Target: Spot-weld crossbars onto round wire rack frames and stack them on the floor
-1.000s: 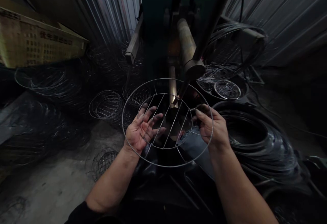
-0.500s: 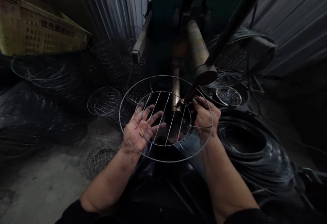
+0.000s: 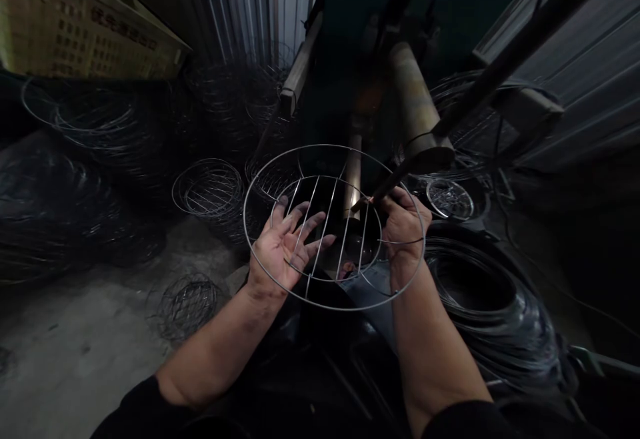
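Note:
A round wire rack [image 3: 325,227], with an outer ring, an inner ring and parallel bars, is held level before me. My left hand [image 3: 273,255] is under its left side, palm up and fingers spread, the outer ring crossing the palm. On the right, my right hand [image 3: 404,225] pinches the rack's wire near the inner ring; its fingertips are partly hidden. A brass-coloured rod [image 3: 353,182] points toward me at the rack's far side. Slanting down from the upper right, a dark rod [image 3: 400,173] has its coppery tip at the inner ring, close to the brass rod's end.
A thick machine cylinder [image 3: 417,99] juts out above. At right lies a large coil of wire [image 3: 500,312]. Stacked wire racks [image 3: 207,189] stand left, with a wire mesh piece [image 3: 187,309] on the floor. A yellow crate [image 3: 100,25] is at upper left.
My view has shifted, so the machine appears farther right. The rack and both hands also sit slightly farther right. The rack seems turned a little; my left fingers stay spread.

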{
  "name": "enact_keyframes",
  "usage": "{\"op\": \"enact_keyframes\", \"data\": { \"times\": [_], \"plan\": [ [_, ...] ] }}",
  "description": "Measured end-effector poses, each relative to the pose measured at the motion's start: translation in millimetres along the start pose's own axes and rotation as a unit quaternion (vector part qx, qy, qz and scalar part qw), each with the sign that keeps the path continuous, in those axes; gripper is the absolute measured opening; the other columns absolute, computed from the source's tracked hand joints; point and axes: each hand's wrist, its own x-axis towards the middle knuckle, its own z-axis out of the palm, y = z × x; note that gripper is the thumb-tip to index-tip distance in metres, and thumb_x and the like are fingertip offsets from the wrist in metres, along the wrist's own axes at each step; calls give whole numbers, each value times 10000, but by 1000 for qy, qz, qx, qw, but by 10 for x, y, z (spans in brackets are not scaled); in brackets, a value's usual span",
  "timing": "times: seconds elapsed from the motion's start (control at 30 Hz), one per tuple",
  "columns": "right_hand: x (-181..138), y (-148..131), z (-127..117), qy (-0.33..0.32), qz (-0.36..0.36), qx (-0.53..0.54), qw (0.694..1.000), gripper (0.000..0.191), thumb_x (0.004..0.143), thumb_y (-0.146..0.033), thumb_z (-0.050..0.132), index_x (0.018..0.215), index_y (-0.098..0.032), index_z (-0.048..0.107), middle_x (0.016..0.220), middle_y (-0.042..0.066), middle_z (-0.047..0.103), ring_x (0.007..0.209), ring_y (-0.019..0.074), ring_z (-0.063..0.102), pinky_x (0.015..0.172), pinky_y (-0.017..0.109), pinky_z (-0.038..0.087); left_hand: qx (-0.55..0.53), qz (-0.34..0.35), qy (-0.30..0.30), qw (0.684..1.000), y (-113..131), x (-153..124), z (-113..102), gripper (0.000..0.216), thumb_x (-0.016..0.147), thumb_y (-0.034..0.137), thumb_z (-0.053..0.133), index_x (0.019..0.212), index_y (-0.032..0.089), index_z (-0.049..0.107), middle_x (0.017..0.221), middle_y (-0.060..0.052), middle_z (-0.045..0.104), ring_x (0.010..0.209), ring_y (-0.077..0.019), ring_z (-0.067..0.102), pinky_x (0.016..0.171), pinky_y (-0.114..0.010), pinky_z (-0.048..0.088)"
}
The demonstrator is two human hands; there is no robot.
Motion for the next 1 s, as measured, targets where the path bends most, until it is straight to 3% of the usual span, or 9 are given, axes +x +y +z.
{"op": "enact_keyframes", "data": {
  "times": [0.2, 0.47, 0.57, 0.67, 0.7, 0.77, 0.83, 0.93, 1.0],
  "plan": [
    [1, 34, -24, -1, 3, -4, 1000, 201, 571, -214, 798, 749, -166, 718, 626, -30, 654, 530, 123, 587, 529, 270, 486, 2, 6, 5, 1000, 19, -49, 45, 430, 862, 113, 493, 1263, 264, 447, 1281, -95, 536, 1164, -336, 572, 787, -539, 567],
    [-7, 19, 27, -6, 11, -15, 1000, 176, 581, -235, 785, 717, -165, 700, 609, -32, 634, 527, 117, 578, 539, 267, 483, 5, 20, -12, 1000, -39, -145, 92, 398, 868, 139, 499, 1242, 277, 496, 1342, -74, 504, 1248, -325, 506, 843, -535, 548],
    [-72, -36, -35, -23, 33, -17, 999, 197, 585, -265, 787, 738, -180, 698, 663, -22, 653, 582, 126, 598, 573, 274, 501, 25, 21, -86, 996, 4, -127, -108, 538, 784, 104, 584, 1270, 316, 493, 1398, -47, 474, 1270, -311, 487, 876, -487, 546],
    [-211, -118, -256, -26, 80, -3, 996, 288, 514, -192, 802, 785, -196, 708, 759, -8, 690, 660, 136, 623, 598, 264, 512, 57, -54, -216, 973, 93, 72, -442, 827, 567, 4, 670, 1305, 329, 481, 1342, -68, 545, 1186, -351, 556, 808, -459, 569],
    [-270, -152, -345, -29, 97, 5, 995, 326, 480, -152, 798, 792, -198, 712, 771, -4, 697, 674, 140, 630, 600, 263, 515, 66, -95, -223, 968, 114, 176, -533, 798, 563, 3, 660, 1293, 281, 500, 1241, -94, 616, 1129, -345, 598, 782, -439, 574],
    [-395, -225, -493, -44, 122, 26, 991, 384, 447, -103, 780, 812, -208, 722, 781, 2, 708, 674, 145, 636, 595, 267, 521, 40, -96, -158, 982, 114, 397, -615, 525, 678, 45, 598, 1182, 190, 576, 1058, -87, 694, 983, -253, 674, 779, -357, 567],
    [-511, -296, -560, -54, 117, 48, 991, 385, 459, -104, 774, 823, -220, 728, 796, 8, 715, 656, 140, 633, 587, 270, 525, 7, -121, -125, 985, 59, 578, -546, 300, 826, 180, 524, 1114, 145, 601, 1046, -115, 698, 993, -252, 674, 803, -356, 549],
    [-636, -358, -511, -26, 91, 41, 995, 287, 500, -138, 794, 770, -213, 732, 763, 4, 704, 567, 103, 584, 519, 239, 488, -20, -194, -163, 967, -73, 693, -291, 453, 904, 436, 429, 1145, 90, 593, 1066, -180, 685, 1050, -327, 644, 803, -419, 535],
    [-679, -357, -442, -5, 86, 25, 996, 209, 539, -168, 805, 731, -194, 729, 682, -3, 670, 511, 83, 538, 470, 220, 440, -32, -213, -183, 959, -145, 685, -155, 526, 909, 497, 403, 1169, 78, 584, 1061, -175, 690, 1026, -329, 651, 787, -420, 535]
  ]
}}
